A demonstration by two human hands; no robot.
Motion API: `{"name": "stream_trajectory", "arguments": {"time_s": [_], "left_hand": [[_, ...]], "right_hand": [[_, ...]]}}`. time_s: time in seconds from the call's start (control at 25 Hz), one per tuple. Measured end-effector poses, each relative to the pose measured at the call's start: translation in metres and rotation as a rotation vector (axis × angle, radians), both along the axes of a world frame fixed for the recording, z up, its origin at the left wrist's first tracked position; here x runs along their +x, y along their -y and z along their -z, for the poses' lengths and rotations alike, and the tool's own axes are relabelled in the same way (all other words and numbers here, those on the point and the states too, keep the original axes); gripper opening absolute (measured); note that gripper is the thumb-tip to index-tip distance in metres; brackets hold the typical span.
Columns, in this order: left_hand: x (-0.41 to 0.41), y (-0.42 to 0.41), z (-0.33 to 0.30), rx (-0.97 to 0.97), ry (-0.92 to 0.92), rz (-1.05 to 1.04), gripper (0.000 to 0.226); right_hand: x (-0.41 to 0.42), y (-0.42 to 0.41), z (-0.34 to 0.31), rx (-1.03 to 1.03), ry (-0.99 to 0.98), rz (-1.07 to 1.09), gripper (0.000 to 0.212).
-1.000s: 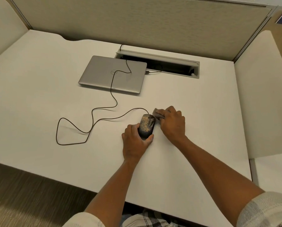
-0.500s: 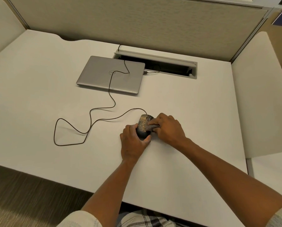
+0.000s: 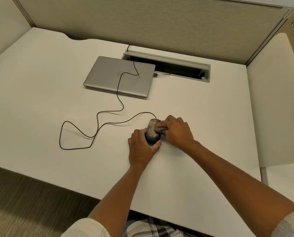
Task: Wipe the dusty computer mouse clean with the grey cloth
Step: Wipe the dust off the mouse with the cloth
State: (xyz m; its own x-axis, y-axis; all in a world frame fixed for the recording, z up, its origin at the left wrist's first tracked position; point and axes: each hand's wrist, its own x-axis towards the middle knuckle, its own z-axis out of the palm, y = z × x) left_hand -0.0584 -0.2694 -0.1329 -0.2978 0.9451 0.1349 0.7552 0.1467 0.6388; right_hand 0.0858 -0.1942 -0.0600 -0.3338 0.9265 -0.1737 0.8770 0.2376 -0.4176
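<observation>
A black wired computer mouse [image 3: 152, 134] lies near the middle of the white desk, its top speckled with tan dust. My left hand [image 3: 142, 148] grips its rear and sides from below. My right hand [image 3: 176, 131] is closed around the bunched grey cloth [image 3: 160, 129], which is pressed onto the mouse's right upper side. Only a small fold of cloth shows between my fingers. The rear part of the mouse looks darker and less dusty than the front.
The mouse cable [image 3: 98, 124] loops leftward over the desk and runs across a closed silver laptop [image 3: 119, 76]. Behind the laptop is an open cable slot [image 3: 168, 66]. Partition walls stand at the back and sides. The desk's front edge [image 3: 91, 194] is close to me.
My right hand with the cloth came from beside the mouse's front right onto its top and is rubbing there. My left hand has kept its hold on the mouse.
</observation>
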Motion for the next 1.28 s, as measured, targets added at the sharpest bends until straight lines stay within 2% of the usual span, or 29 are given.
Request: {"name": "stream_trajectory", "arguments": {"time_s": [0.12, 0.28, 0.48, 0.68, 1.12, 1.28], "left_hand": [[0.000, 0.000, 0.000, 0.012, 0.003, 0.003, 0.069], [0.000, 0.000, 0.001, 0.023, -0.019, -0.011, 0.069], [0.000, 0.001, 0.001, 0.017, -0.018, -0.011, 0.068], [0.001, 0.000, -0.001, 0.006, -0.008, -0.005, 0.068], [0.001, 0.001, -0.002, 0.008, -0.013, -0.006, 0.067], [0.001, 0.000, -0.002, 0.000, -0.017, -0.016, 0.068]], "right_hand": [[0.005, 0.004, -0.004, 0.040, 0.064, -0.100, 0.034], [0.014, -0.015, -0.006, 0.085, 0.030, 0.054, 0.035], [0.001, -0.023, -0.004, -0.080, 0.052, 0.075, 0.027], [-0.004, -0.023, -0.009, -0.087, 0.040, 0.122, 0.019], [0.012, -0.017, -0.008, -0.131, 0.009, -0.109, 0.023], [0.020, -0.028, -0.006, -0.088, -0.017, 0.018, 0.024]]}}
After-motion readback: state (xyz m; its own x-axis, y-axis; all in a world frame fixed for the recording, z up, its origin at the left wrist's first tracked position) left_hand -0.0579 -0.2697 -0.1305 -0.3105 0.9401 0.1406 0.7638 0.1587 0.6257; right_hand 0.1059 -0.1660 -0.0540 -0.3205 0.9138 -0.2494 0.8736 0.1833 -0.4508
